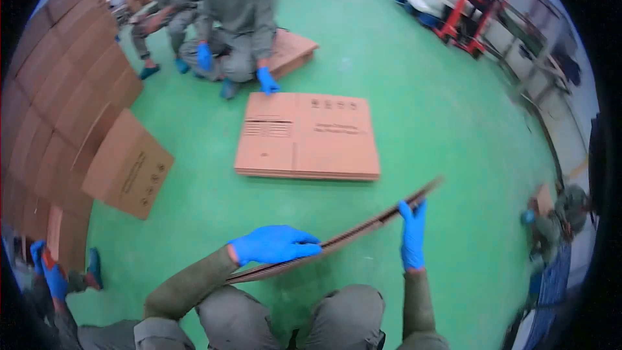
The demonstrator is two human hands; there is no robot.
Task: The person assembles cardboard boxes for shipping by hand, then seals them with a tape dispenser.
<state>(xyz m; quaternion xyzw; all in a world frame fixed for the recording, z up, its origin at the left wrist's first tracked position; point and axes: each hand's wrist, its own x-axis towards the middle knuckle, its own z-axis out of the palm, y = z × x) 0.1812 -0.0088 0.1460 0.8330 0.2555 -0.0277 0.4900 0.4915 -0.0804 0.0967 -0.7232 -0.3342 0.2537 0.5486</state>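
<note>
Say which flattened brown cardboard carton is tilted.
The thin brown cardboard carton in your blue-gloved right hand, with your left hand on it; the printed brown cardboard stack ahead lies flat on the green floor.

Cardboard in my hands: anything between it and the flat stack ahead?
Besides your left hand and right hand on the cardboard, nothing visible: only green floor separates it from the flat stack. A co-worker's gloved hand is at the stack's far edge.

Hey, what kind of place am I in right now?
Probably a packing area in a factory or warehouse. Cardboard boxes are stacked high on the left, a pile of flattened cartons lies on the green floor, and red equipment stands toward the back right.
</note>
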